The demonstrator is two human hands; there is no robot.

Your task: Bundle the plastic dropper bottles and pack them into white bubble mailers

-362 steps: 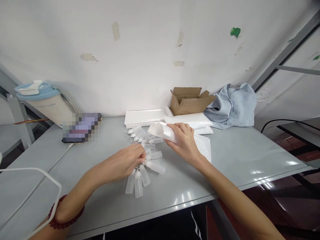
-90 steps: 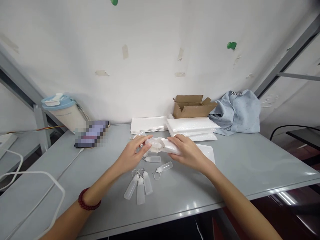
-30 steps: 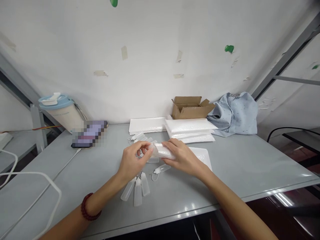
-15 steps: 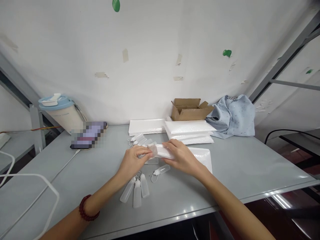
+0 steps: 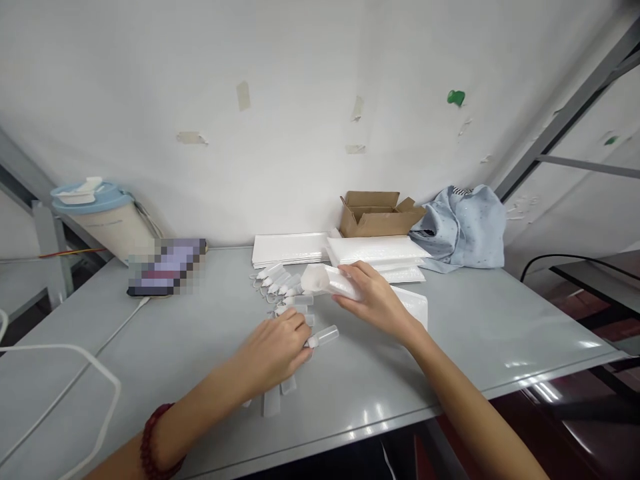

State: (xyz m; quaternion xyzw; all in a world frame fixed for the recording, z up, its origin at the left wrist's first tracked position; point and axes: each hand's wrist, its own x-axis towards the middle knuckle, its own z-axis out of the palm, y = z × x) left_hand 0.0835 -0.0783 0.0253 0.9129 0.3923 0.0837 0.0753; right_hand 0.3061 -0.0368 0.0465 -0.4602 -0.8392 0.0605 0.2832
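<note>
My right hand is closed round a white padded pouch and holds it a little above the grey table, its open mouth turned left. My left hand is down on the table, fingers curled over a few small translucent squeeze bottles. Its fingertips close on the cap end of one bottle. A row of several more bottles lies just beyond, under the pouch mouth. Another flat pouch lies beneath my right wrist.
A stack of white pouches and flat white sheets lie at the back by an open cardboard box and a blue cloth. At the left are a phone, a blue-lidded jug and a white cable.
My left hand has left the pouch mouth and dropped to the bottles near the front. My right hand has lifted the pouch slightly up and to the right.
</note>
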